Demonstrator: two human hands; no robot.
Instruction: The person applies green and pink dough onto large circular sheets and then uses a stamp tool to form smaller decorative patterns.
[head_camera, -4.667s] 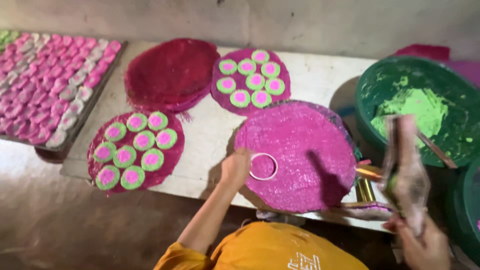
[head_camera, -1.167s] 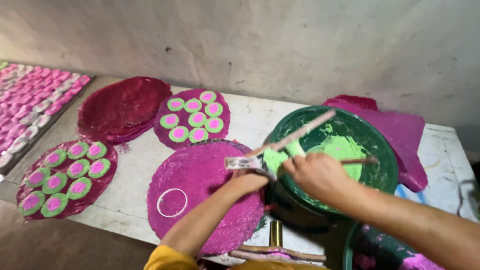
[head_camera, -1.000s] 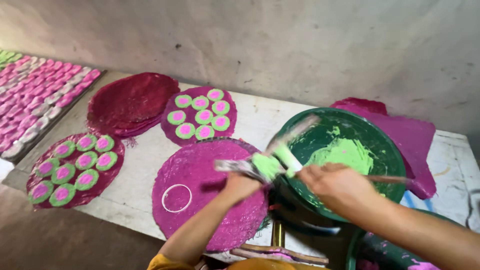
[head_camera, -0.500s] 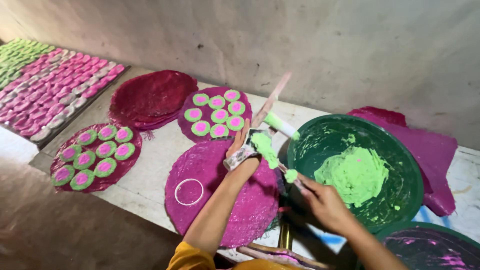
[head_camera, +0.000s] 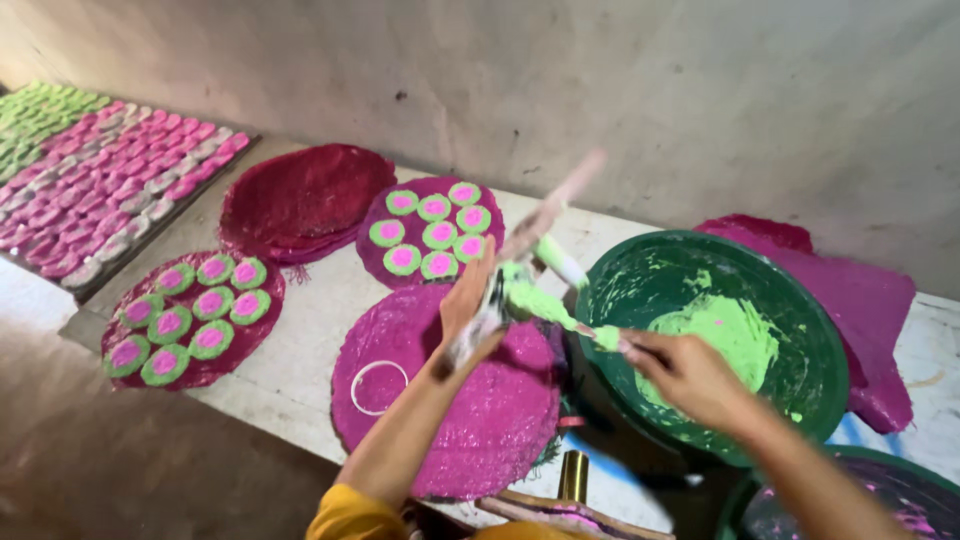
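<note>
The left hand (head_camera: 470, 305) is closed around a small tool (head_camera: 490, 312) loaded with wet green paste (head_camera: 535, 300), held above the round pink mat (head_camera: 470, 400), and the right hand (head_camera: 685, 375) pinches a thin stick (head_camera: 600, 335) against that paste. The soft, glossy lump could drip onto the grainy mat if the tool tilts. Beside them the smooth green bowl (head_camera: 800, 300) holds more smeared paste.
</note>
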